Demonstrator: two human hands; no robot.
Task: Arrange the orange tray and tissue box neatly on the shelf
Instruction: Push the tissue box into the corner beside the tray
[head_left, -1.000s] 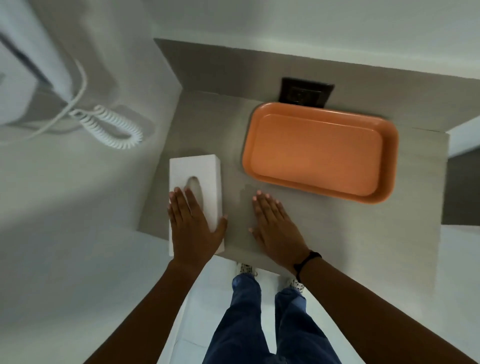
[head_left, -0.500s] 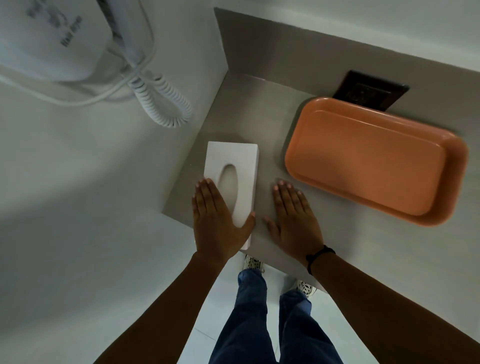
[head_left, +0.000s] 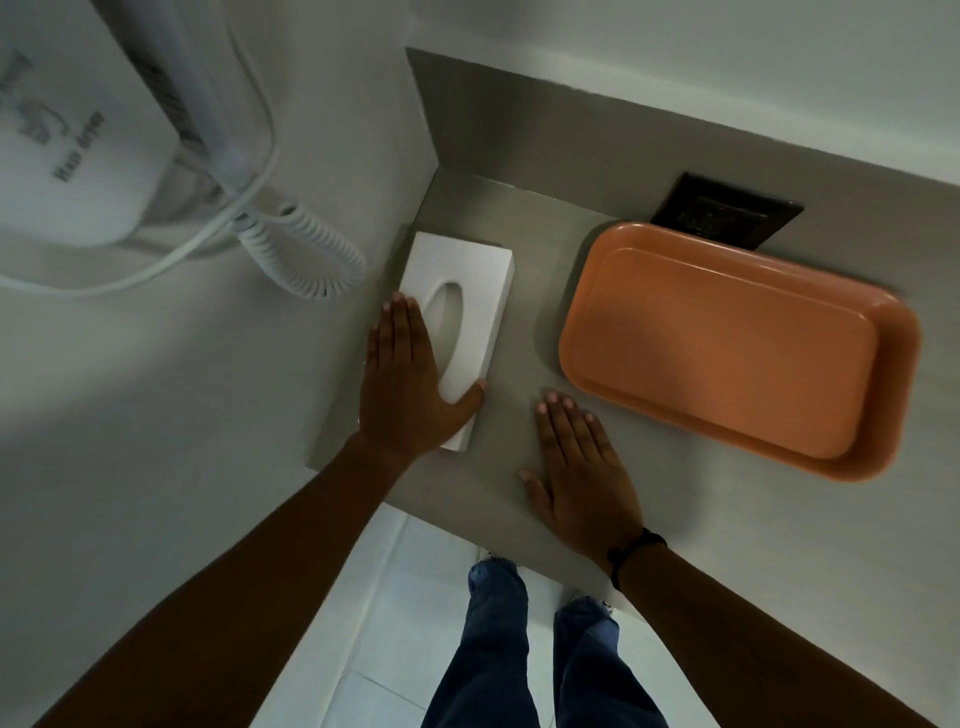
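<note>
A white tissue box (head_left: 467, 291) with an oval slot lies along the left side wall on the grey shelf (head_left: 524, 332). My left hand (head_left: 402, 382) lies flat on the box's near end, with the thumb hooked around its right side. An empty orange tray (head_left: 727, 343) sits to the right, close to the back wall and slightly askew. My right hand (head_left: 582, 467) rests flat on the shelf between box and tray, fingers together, touching neither.
A white wall-mounted hair dryer (head_left: 88, 156) with a coiled cord (head_left: 306, 249) hangs on the left wall above the box. A black socket plate (head_left: 727, 213) is set in the back wall behind the tray. The shelf's front edge runs just behind my hands; white floor tiles lie below.
The tissue box has slid away from the front edge toward the back and against the left wall under my left hand. My right hand has stayed flat on the shelf. The tray has not moved.
</note>
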